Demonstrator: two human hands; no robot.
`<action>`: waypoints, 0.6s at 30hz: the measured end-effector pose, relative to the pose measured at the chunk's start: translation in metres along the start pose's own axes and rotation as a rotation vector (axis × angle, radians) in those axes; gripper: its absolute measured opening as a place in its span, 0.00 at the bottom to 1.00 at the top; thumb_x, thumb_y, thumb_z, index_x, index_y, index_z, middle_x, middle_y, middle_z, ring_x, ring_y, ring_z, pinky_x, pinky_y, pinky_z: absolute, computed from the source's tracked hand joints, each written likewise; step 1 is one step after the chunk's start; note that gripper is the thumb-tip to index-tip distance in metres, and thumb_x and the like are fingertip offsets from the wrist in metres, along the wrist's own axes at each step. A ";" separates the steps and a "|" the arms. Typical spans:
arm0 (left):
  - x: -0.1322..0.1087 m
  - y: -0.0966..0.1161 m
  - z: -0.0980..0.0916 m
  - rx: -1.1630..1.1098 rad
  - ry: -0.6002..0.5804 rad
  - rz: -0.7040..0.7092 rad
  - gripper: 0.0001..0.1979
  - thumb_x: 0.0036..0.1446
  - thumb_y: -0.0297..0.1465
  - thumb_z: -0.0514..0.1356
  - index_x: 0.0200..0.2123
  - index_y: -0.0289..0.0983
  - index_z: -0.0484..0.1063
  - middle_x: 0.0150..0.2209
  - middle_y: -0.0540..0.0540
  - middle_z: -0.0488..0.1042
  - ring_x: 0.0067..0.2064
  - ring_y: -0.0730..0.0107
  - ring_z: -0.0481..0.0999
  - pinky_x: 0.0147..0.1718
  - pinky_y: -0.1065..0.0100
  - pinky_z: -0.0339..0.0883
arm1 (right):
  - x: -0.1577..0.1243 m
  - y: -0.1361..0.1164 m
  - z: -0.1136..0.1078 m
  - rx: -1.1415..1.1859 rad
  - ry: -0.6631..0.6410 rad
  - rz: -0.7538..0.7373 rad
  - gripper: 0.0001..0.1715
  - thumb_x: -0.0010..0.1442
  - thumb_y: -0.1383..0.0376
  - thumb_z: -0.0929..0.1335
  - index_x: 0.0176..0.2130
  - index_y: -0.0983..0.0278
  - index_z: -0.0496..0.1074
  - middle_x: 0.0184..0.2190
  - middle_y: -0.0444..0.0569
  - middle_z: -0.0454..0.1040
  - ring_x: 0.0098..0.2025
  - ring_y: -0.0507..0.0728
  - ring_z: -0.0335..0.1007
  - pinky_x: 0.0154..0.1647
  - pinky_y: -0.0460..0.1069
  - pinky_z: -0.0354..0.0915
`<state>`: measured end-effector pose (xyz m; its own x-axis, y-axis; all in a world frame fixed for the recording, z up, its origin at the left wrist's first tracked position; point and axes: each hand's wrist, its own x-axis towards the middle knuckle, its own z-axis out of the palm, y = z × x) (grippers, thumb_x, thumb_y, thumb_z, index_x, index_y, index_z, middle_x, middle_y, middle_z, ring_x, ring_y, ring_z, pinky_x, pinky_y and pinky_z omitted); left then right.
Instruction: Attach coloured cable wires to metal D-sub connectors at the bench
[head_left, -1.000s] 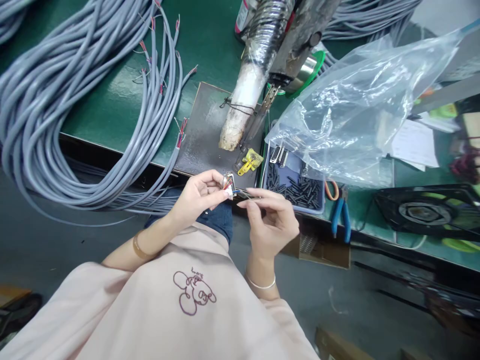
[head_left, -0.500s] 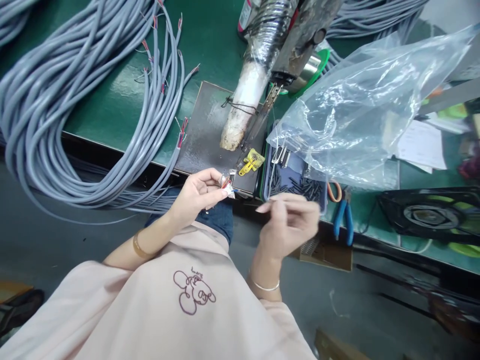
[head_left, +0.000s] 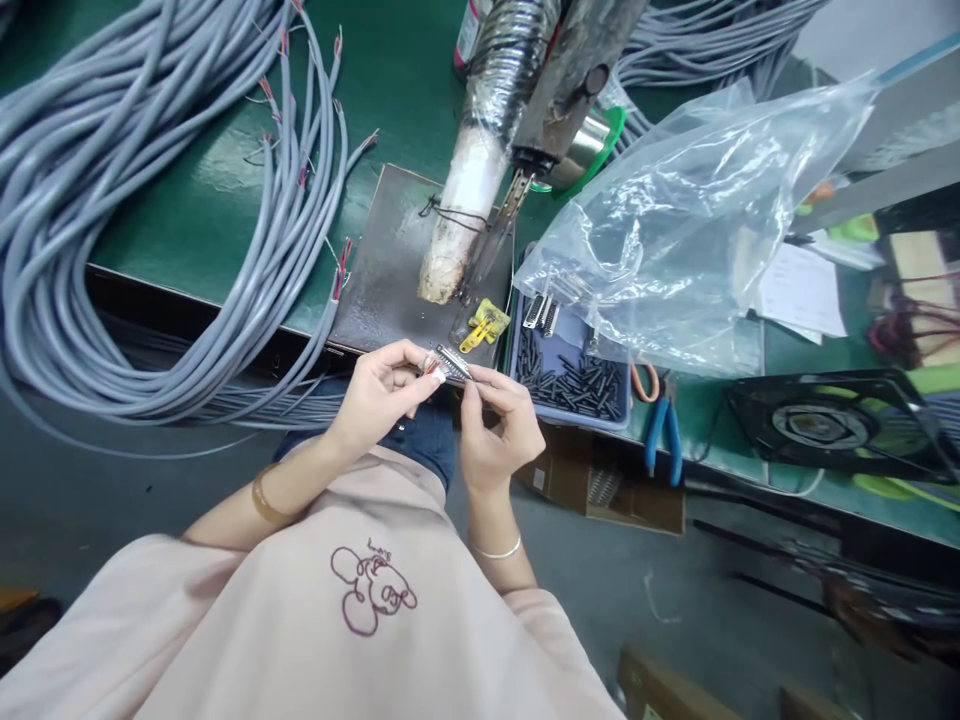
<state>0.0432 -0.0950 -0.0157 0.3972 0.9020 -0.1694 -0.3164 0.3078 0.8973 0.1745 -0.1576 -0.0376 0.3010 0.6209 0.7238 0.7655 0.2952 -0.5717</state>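
My left hand (head_left: 379, 392) pinches the stripped end of a grey cable with red and blue wires, just below the bench edge. A small metal connector (head_left: 450, 362) sits at that cable end, held between both hands. My right hand (head_left: 499, 425) is closed, thumb and forefinger gripping the connector's right side. Both hands meet in front of a dark metal plate (head_left: 394, 265). A yellow clip (head_left: 484, 325) lies on the plate just above the hands.
A large coil of grey cables (head_left: 112, 200) fills the left of the green bench (head_left: 217, 210). A foil-wrapped tube (head_left: 487, 140) slants down over the plate. A blue tray of small black parts (head_left: 574, 375), a clear plastic bag (head_left: 690, 220), blue-handled pliers (head_left: 664, 435) and a black fan (head_left: 832, 425) lie to the right.
My right hand swung out right towards the tray, then came back left and closed on the connector beside my left hand. The left hand stayed put.
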 end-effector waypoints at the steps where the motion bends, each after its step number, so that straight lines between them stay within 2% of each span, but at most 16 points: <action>1: 0.002 -0.001 0.001 0.002 0.010 0.018 0.12 0.46 0.31 0.71 0.26 0.35 0.70 0.25 0.53 0.72 0.18 0.85 0.65 0.16 0.80 0.61 | 0.002 0.001 -0.001 -0.012 -0.021 -0.014 0.09 0.62 0.73 0.72 0.39 0.59 0.73 0.39 0.45 0.83 0.40 0.53 0.82 0.42 0.48 0.77; 5: 0.009 -0.004 0.003 0.007 0.056 0.094 0.13 0.47 0.30 0.70 0.24 0.36 0.66 0.27 0.53 0.73 0.18 0.84 0.69 0.16 0.80 0.64 | 0.010 0.000 -0.001 0.007 -0.087 0.018 0.08 0.62 0.73 0.71 0.36 0.60 0.72 0.39 0.46 0.83 0.41 0.54 0.82 0.42 0.50 0.77; 12: 0.019 -0.002 0.007 0.065 0.114 0.194 0.12 0.48 0.28 0.67 0.25 0.37 0.64 0.24 0.55 0.69 0.17 0.86 0.63 0.14 0.81 0.59 | 0.022 0.000 0.000 0.033 -0.134 0.040 0.09 0.61 0.72 0.71 0.32 0.60 0.70 0.38 0.47 0.83 0.41 0.55 0.82 0.42 0.52 0.77; 18: 0.024 -0.002 0.011 0.125 0.156 0.278 0.08 0.47 0.25 0.64 0.25 0.36 0.66 0.25 0.55 0.69 0.21 0.85 0.65 0.21 0.80 0.61 | 0.027 0.001 0.001 -0.014 -0.120 -0.005 0.09 0.62 0.72 0.71 0.33 0.60 0.71 0.38 0.45 0.83 0.41 0.54 0.82 0.43 0.51 0.76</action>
<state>0.0630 -0.0773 -0.0168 0.1711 0.9846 0.0367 -0.2825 0.0133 0.9592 0.1828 -0.1402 -0.0192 0.2275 0.7022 0.6746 0.7748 0.2891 -0.5622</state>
